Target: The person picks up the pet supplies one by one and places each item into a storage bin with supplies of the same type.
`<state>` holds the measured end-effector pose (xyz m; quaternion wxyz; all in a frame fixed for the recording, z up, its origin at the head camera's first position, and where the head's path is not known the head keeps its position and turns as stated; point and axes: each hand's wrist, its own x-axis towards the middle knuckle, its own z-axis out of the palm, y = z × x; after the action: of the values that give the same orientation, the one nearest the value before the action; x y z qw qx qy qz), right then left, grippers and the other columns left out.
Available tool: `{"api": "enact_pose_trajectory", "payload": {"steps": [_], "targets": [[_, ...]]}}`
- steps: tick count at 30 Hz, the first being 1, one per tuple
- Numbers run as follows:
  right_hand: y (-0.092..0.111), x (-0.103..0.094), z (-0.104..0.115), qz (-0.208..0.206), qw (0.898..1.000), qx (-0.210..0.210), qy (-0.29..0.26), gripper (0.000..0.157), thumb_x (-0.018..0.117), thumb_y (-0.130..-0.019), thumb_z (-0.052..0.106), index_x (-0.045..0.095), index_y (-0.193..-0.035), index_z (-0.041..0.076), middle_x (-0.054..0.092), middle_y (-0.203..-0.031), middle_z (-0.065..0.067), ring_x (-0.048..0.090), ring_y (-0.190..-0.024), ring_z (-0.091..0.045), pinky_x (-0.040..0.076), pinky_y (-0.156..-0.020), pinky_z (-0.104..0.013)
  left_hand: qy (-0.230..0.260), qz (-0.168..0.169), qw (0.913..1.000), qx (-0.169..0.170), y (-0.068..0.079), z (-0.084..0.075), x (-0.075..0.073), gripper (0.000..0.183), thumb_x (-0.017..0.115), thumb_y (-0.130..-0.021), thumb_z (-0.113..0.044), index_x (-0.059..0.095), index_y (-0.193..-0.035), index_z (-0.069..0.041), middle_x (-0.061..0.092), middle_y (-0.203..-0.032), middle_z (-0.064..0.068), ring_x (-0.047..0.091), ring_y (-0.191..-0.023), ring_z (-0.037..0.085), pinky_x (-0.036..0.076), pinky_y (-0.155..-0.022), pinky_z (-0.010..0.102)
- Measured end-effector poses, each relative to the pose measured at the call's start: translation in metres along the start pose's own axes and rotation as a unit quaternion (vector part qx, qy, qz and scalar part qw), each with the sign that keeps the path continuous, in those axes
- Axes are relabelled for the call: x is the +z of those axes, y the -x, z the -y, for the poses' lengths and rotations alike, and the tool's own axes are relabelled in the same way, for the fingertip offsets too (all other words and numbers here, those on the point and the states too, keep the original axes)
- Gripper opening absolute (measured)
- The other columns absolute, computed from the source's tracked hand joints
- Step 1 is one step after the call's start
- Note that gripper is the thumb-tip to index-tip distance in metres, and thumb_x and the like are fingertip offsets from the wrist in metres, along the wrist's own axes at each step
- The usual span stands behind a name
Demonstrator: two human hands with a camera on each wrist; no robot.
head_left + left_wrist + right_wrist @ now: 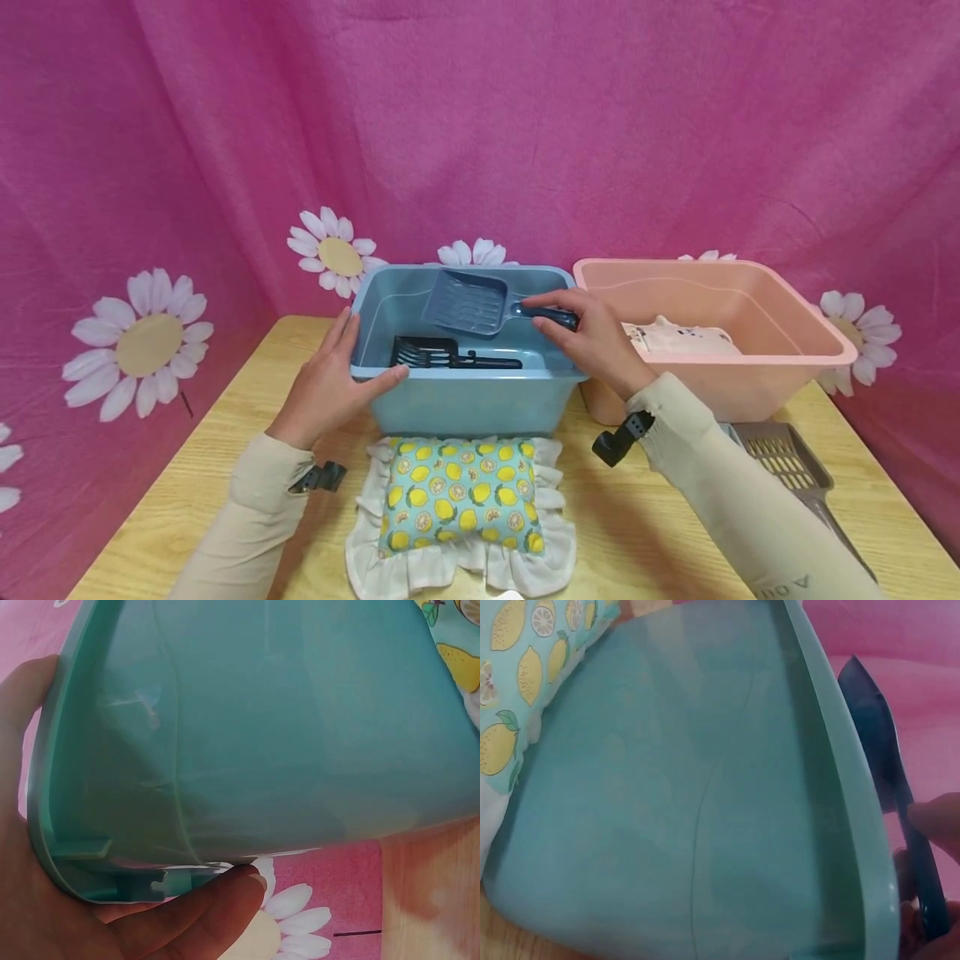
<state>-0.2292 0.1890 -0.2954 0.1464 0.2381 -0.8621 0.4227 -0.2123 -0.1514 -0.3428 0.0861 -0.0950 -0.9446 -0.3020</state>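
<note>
A blue litter box (472, 404) stands at the middle of the table. My left hand (322, 392) grips its near left corner, thumb at the front rim and fingers along the left side; the left wrist view shows the fingers (214, 915) round the corner. With my right hand (600, 342) I hold a dark blue litter scoop (468, 304) by its handle, over the box's opening. Its slotted head points left, and in the right wrist view the scoop (870, 727) shows beyond the rim. Inside the box lies a black litter scoop (423, 352) with long tines.
To the right stands a pink litter box (705, 387) with a pale printed cloth item (678, 337) inside. A lemon-print cushion (461, 496) with white ruffles lies before the blue box. A brown slotted scoop (806, 458) rests at the table's right, partly behind my right sleeve.
</note>
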Motion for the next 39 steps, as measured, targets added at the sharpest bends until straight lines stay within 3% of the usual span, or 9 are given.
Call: {"api": "enact_pose_trajectory", "payload": {"steps": [9,22,39], "targets": [[-0.011,0.012,-0.003,0.017,1.0,-0.002,-0.004,0.027,0.069,-0.09,0.016,0.07,-0.117,0.013,0.065,-0.114,-0.006,0.057,-0.105,-0.026,0.047,-0.084,-0.036,0.0,-0.002,1.0,0.001,0.0,0.002,0.001,0.113,0.06,-0.076,-0.074,0.01,-0.156,-0.011,0.006,-0.162,0.009,0.028,-0.139,0.041,0.04,-0.096,0.064],[-0.019,0.025,-0.002,0.028,0.999,-0.008,0.016,0.026,0.067,-0.091,0.016,0.071,-0.117,0.016,0.065,-0.113,-0.004,0.058,-0.104,-0.022,0.048,-0.087,-0.041,-0.003,-0.005,1.0,0.004,0.0,0.004,0.001,0.113,0.059,-0.076,-0.074,0.012,-0.156,-0.011,0.006,-0.162,0.008,0.029,-0.138,0.041,0.038,-0.098,0.065],[-0.019,0.025,-0.008,0.074,0.997,0.001,0.036,0.028,0.066,-0.092,0.015,0.07,-0.12,0.016,0.065,-0.115,-0.003,0.057,-0.106,-0.018,0.048,-0.089,-0.038,0.0,-0.005,1.0,0.005,-0.002,0.003,0.001,0.112,0.059,-0.075,-0.075,0.011,-0.156,-0.012,0.006,-0.162,0.007,0.03,-0.138,0.041,0.04,-0.097,0.064]]}}
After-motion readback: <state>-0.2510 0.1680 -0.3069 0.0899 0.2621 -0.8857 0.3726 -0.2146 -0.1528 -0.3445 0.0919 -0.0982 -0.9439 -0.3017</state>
